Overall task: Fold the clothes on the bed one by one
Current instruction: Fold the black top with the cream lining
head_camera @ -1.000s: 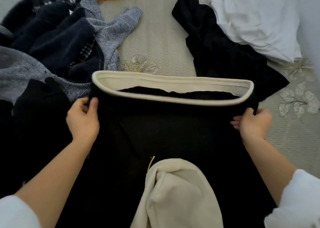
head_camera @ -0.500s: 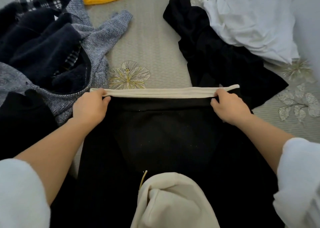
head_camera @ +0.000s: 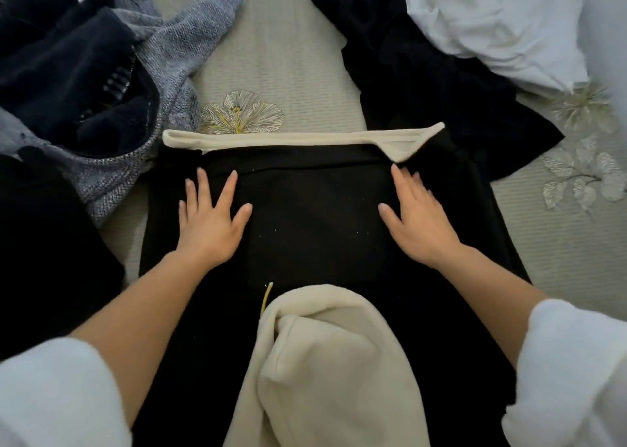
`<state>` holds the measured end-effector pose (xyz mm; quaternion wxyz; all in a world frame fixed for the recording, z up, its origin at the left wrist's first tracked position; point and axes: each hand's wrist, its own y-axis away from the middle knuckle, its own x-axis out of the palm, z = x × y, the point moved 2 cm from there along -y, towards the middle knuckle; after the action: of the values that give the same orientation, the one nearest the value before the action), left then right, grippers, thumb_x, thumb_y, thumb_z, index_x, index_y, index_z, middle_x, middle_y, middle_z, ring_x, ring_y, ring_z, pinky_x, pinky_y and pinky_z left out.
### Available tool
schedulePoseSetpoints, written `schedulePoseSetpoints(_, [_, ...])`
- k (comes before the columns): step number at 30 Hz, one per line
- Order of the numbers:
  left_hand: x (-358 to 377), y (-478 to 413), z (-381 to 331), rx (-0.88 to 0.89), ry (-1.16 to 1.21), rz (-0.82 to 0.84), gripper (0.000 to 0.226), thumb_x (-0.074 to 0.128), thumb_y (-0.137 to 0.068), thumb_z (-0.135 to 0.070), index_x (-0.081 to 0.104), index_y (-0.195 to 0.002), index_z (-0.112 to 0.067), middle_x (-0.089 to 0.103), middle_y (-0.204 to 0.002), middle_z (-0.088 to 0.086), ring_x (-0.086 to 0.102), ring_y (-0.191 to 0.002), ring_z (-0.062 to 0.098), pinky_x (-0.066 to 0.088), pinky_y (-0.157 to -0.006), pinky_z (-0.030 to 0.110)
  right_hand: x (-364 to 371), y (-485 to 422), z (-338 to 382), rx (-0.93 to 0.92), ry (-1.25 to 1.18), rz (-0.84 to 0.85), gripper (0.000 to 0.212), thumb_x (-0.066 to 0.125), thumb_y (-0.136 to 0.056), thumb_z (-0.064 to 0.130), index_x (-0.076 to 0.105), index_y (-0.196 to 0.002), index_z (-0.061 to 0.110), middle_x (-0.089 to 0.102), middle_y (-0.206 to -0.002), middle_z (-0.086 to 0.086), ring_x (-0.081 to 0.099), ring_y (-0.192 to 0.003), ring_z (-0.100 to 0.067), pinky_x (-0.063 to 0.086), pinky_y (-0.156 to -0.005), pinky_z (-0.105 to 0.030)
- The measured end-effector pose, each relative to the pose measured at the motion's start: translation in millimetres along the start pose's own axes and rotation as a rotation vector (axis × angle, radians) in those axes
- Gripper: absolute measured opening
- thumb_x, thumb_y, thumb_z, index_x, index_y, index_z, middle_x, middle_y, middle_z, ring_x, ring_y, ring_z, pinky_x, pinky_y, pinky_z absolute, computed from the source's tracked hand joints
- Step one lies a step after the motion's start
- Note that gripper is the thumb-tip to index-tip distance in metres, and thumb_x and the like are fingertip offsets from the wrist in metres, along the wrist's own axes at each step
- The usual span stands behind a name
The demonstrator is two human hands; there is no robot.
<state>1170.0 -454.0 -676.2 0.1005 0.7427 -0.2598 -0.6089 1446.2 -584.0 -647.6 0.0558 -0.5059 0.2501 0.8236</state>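
The black garment [head_camera: 315,216] is lying flat in the middle of the bed [head_camera: 288,56], just in front of the person. Its cloth is looking soft and matte, with a thick cream band [head_camera: 288,139] running along the far edge and a rounded cream fleece hood [head_camera: 332,361] resting on the near part. The left hand [head_camera: 210,222] and the right hand [head_camera: 420,222] are both pressing flat on the black cloth, with the fingers straight and spread apart. To the left, a grey knit sweater [head_camera: 183,49] with a coarse texture is lying crumpled beside a fuzzy dark navy garment [head_camera: 68,66]. To the far right, another black piece [head_camera: 424,83] and a wrinkled white cloth [head_camera: 492,22] are lying. The bed cover is showing fine ribs and an embroidered flower [head_camera: 241,112].
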Motion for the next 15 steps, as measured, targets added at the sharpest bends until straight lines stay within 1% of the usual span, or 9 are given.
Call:
schedulePoseSetpoints(2, [1.7,16.8,-8.8,-0.062,0.111,-0.02,0.059,0.029,-0.1,-0.047,0.004,-0.152,-0.033,-0.018,-0.158,0.009,-0.018,-0.145,0.025,-0.005,-0.117,0.045,-7.2,22.7,-1.9,-0.004,-0.089,-0.027,0.063,0.043,-0.1,0.027,0.01,-0.153,0.021,0.017,-0.159,-0.003,0.009,-0.148,-0.016,0.017,-0.116,-0.034])
schedulePoseSetpoints(4, [4.1,42.6,-24.4,-0.058,0.235,-0.04,0.057,0.026,-0.101,-0.046,0.009,-0.153,-0.03,-0.012,-0.16,0.006,-0.016,-0.146,0.022,-0.006,-0.117,0.044,-17.4,54.4,-4.8,-0.03,-0.145,-0.13,0.058,0.047,-0.098,0.02,0.023,-0.151,0.021,0.03,-0.155,0.0,0.017,-0.146,-0.012,0.022,-0.114,-0.031])
schedulePoseSetpoints(6, [10.9,82.8,-45.0,0.053,0.301,-0.066,0.055,0.023,-0.1,-0.045,0.01,-0.152,-0.03,-0.01,-0.16,0.002,-0.017,-0.145,0.017,-0.008,-0.117,0.04,-22.7,92.7,-17.0,-0.049,-0.136,-0.27,0.049,0.051,-0.096,0.014,0.039,-0.143,0.014,0.043,-0.147,-0.002,0.028,-0.142,-0.013,0.025,-0.114,-0.032])
schedulePoseSetpoints(7, [16.8,106.8,-55.4,0.127,0.307,-0.07,0.055,0.021,-0.1,-0.046,0.01,-0.152,-0.031,-0.01,-0.16,0.0,-0.019,-0.144,0.013,-0.009,-0.116,0.037,-22.4,112.4,-28.3,-0.023,-0.13,-0.333,0.045,0.052,-0.094,0.012,0.044,-0.139,0.012,0.047,-0.143,-0.004,0.033,-0.139,-0.015,0.027,-0.113,-0.035])
schedulePoseSetpoints(10, [41.5,172.8,-80.2,0.317,0.231,-0.065,0.053,0.014,-0.1,-0.049,0.005,-0.15,-0.035,-0.014,-0.159,-0.005,-0.026,-0.141,0.008,-0.015,-0.114,0.032,-19.1,168.8,-68.4,0.136,-0.15,-0.474,0.039,0.048,-0.093,0.017,0.051,-0.131,0.012,0.053,-0.135,-0.004,0.043,-0.13,-0.02,0.031,-0.109,-0.046])
schedulePoseSetpoints(11, [52.5,190.5,-87.2,0.369,0.183,-0.061,0.053,0.012,-0.099,-0.05,0.002,-0.15,-0.036,-0.017,-0.158,-0.005,-0.027,-0.141,0.01,-0.017,-0.114,0.032,-19.0,183.2,-79.9,0.219,-0.207,-0.493,0.037,0.047,-0.094,0.017,0.051,-0.131,0.011,0.053,-0.134,-0.005,0.044,-0.128,-0.021,0.032,-0.109,-0.044])
schedulePoseSetpoints(13, [77.6,221.1,-100.0,0.45,0.08,-0.026,0.056,0.009,-0.097,-0.052,-0.006,-0.149,-0.041,-0.026,-0.156,-0.006,-0.03,-0.141,0.014,-0.021,-0.114,0.035,-14.9,202.1,-106.1,0.432,-0.386,-0.493,0.038,0.047,-0.098,0.017,0.047,-0.136,0.009,0.05,-0.137,-0.006,0.043,-0.129,-0.021,0.031,-0.11,-0.036])
schedulePoseSetpoints(14, [91.9,233.4,-104.4,0.469,0.03,0.007,0.056,0.007,-0.095,-0.055,-0.008,-0.148,-0.043,-0.029,-0.155,-0.007,-0.032,-0.14,0.017,-0.023,-0.113,0.038,-11.6,206.6,-118.6,0.541,-0.461,-0.48,0.042,0.049,-0.098,0.02,0.045,-0.138,0.01,0.048,-0.139,-0.006,0.042,-0.131,-0.021,0.031,-0.111,-0.035])
schedulePoseSetpoints(15, [105.6,243.8,-107.7,0.461,-0.011,0.059,0.057,0.005,-0.093,-0.059,-0.011,-0.147,-0.047,-0.031,-0.154,-0.007,-0.037,-0.138,0.022,-0.023,-0.111,0.043,-6.5,208.6,-129.6,0.635,-0.525,-0.457,0.047,0.053,-0.096,0.026,0.043,-0.14,0.011,0.047,-0.141,-0.007,0.042,-0.131,-0.022,0.032,-0.112,-0.037])
